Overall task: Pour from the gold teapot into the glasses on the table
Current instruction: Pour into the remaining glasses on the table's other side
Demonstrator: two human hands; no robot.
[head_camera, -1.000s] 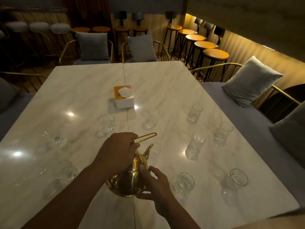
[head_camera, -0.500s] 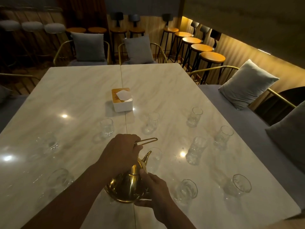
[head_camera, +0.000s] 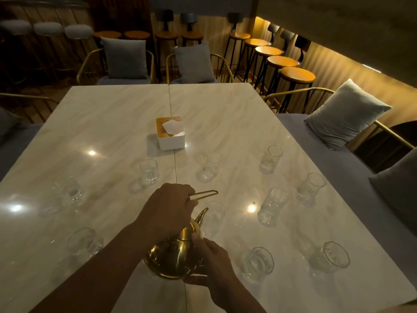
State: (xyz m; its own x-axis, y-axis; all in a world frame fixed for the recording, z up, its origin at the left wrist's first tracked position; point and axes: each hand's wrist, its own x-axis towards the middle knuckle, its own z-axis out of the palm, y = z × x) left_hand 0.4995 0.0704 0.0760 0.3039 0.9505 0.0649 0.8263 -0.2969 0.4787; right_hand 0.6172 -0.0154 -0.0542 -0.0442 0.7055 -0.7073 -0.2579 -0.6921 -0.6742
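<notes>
The gold teapot (head_camera: 173, 256) hangs low over the near middle of the marble table (head_camera: 225, 114), spout pointing away and right. My left hand (head_camera: 167, 211) is closed around its thin wire handle from above. My right hand (head_camera: 212, 263) cups the pot's lower right side, thumb on the neck. A clear glass (head_camera: 214, 214) stands just beyond the spout. Several more clear glasses are spread around, among them one (head_camera: 257, 263) right of the pot, one (head_camera: 272, 205) further right and one (head_camera: 149, 172) beyond my left hand.
A white tissue box (head_camera: 171, 137) with a wooden lid stands at the table's centre. Grey benches with cushions (head_camera: 345, 114) flank the right side, chairs with cushions (head_camera: 125, 57) stand at the far end, and bar stools (head_camera: 295, 74) line the lit wall.
The camera view has shifted slightly, so the table sits lower in the frame. Both hands keep their hold on the teapot, which has barely moved relative to the glasses.
</notes>
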